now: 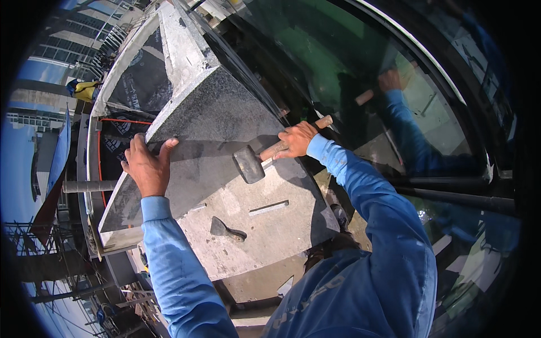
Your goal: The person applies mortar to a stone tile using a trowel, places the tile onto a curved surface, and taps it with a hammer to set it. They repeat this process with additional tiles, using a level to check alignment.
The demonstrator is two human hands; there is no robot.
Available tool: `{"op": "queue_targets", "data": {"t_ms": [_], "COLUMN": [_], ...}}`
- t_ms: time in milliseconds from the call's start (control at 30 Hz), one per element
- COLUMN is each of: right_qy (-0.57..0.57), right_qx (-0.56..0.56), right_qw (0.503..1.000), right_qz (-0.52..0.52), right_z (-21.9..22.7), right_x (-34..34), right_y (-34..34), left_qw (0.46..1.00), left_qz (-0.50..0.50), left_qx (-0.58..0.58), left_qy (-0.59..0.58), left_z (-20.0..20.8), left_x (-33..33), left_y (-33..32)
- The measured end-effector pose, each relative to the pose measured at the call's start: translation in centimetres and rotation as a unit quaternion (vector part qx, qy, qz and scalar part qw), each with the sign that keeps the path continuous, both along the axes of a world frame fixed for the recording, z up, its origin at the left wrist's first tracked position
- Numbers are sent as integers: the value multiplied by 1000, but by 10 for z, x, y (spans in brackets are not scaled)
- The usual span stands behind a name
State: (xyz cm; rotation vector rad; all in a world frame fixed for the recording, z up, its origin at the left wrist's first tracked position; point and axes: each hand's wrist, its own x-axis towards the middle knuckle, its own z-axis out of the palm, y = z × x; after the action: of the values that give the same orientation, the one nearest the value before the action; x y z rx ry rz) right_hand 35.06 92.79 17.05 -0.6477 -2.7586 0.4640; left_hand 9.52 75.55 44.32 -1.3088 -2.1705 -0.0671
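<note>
A grey speckled stone slab (228, 107) lies in front of me, half in shadow. My left hand (147, 166) grips its left edge, with the fingers over the side and the thumb on top. My right hand (296, 139) is closed round the wooden handle of a rubber mallet (248, 164). The mallet's dark head is just over the slab; whether it touches, I cannot tell. Nearer to me, a putty knife (228, 230) rests on the sunlit part of the slab. A thin pale strip (269, 208) lies beside it.
To the right, a dark-framed glass pane (349, 73) reflects my right arm and the mallet. A pale frame with dark sheeting (141, 79) stands beyond the slab at left. A metal pipe (90, 186) sticks out near my left hand. Scaffolding (45, 270) and buildings appear far left.
</note>
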Motion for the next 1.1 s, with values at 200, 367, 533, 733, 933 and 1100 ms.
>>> {"op": "queue_targets", "data": {"t_ms": [200,367,533,733,933,1100], "right_qy": [33,25,38,48,39,-37], "right_qx": [-15,-56,-47,-62,-169,-135], "right_qw": [999,997,997,996,982,989], "right_qz": [-7,-40,-45,-30,-72,53], "right_z": [32,57,60,45,2,-2], "right_x": [8,10,11,4,-8,-34], "right_y": [-2,-1,2,1,-104,-187], "left_qw": [1000,1000,1000,1000,998,999], "left_qz": [22,21,18,18,10,19], "left_qx": [-8,-4,-5,18,52,19], "left_qy": [-4,5,-18,-15,-45,-47], "left_z": [1,1,7,-2,-5,-6], "left_x": [2,4,12,1,1,-12], "left_y": [-1,0,1,-2,-7,-45]}}
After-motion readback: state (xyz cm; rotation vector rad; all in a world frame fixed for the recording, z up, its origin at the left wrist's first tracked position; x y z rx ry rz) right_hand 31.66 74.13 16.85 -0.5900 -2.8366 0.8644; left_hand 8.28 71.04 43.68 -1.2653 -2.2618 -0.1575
